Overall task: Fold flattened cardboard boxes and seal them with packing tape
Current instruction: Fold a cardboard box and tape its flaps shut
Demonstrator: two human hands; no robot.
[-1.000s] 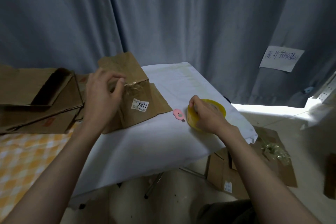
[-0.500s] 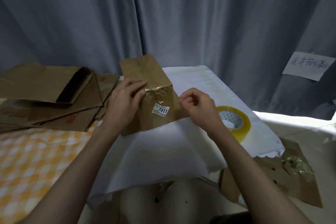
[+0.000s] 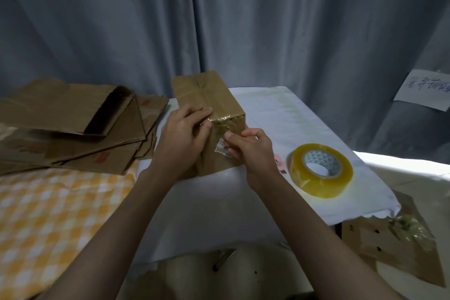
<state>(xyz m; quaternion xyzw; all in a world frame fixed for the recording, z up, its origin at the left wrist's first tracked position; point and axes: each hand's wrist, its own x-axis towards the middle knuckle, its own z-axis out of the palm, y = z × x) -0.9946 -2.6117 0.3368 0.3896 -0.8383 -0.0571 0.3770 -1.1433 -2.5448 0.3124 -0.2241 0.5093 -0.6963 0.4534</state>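
In the head view, the right hand (image 3: 253,153) has let go of the tape roll (image 3: 321,170) it was holding a second ago; the roll now lies flat on the white-covered table (image 3: 280,114), just beside that wrist, with a small pink object (image 3: 278,162) partly hidden between them. The hand has crossed over to the folded box (image 3: 214,114), which stands near the middle of the table, and its fingers (image 3: 231,136) are curled, pressing or pinching at the shiny tape on the near end face by the white label (image 3: 222,148); which of the two I cannot tell. The left hand (image 3: 182,139) has stayed on the box, fingers fairly straight, laid over the top edge and holding it steady. This suggests the strip is already applied and is now being smoothed down, so this box seems nearly sealed. A stack of flattened boxes (image 3: 73,129) waits to the left, touching nothing in hand.
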